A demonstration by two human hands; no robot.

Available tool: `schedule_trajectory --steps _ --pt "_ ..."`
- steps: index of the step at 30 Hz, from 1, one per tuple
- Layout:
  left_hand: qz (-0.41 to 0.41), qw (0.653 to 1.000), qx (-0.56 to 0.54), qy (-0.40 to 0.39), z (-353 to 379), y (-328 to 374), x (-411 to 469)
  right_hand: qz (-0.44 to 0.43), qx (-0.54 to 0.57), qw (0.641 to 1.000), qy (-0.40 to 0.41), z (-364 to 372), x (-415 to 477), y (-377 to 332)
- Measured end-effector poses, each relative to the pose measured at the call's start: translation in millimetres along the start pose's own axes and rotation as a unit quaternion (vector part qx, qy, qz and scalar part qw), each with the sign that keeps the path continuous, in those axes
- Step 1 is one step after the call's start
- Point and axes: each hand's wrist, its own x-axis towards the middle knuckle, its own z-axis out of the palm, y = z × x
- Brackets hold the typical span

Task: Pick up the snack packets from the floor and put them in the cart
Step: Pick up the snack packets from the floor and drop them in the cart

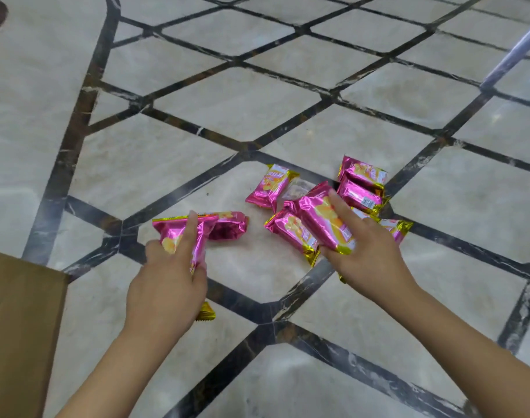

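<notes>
The left hand (167,285) fingers (189,236) curl round one packet (170,230). The right hand (369,254) fingers (342,208) clamp a second packet (315,218). Both are glossy pink foil pillows with crimped gold ends. The loose packets (360,185) lie centre-right on the floor (197,101), which is polished beige marble with dark bands. A cardboard box (16,312) sits near left.

Print on the pink snack packets (268,188) is unreadably blurred. The barcode patch (367,202) at two o'clock likewise.
</notes>
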Motion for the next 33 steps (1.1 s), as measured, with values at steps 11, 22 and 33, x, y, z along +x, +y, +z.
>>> schedule_trajectory --steps 11,22,33 --pt "-0.018 0.998 -0.055 0.012 -177.8 121.2 -16.6 0.119 0.106 0.986 0.054 -146.8 -35.8 -58.7" --pt "0.024 0.997 -0.043 -0.052 -411.2 245.2 -170.7 0.229 0.15 0.961 0.048 -366.0 -160.5 -167.9" --pt "0.03 0.999 -0.034 -0.029 -593.7 349.9 -268.9 0.225 0.151 0.962 0.044 -583.1 -221.6 -236.3"
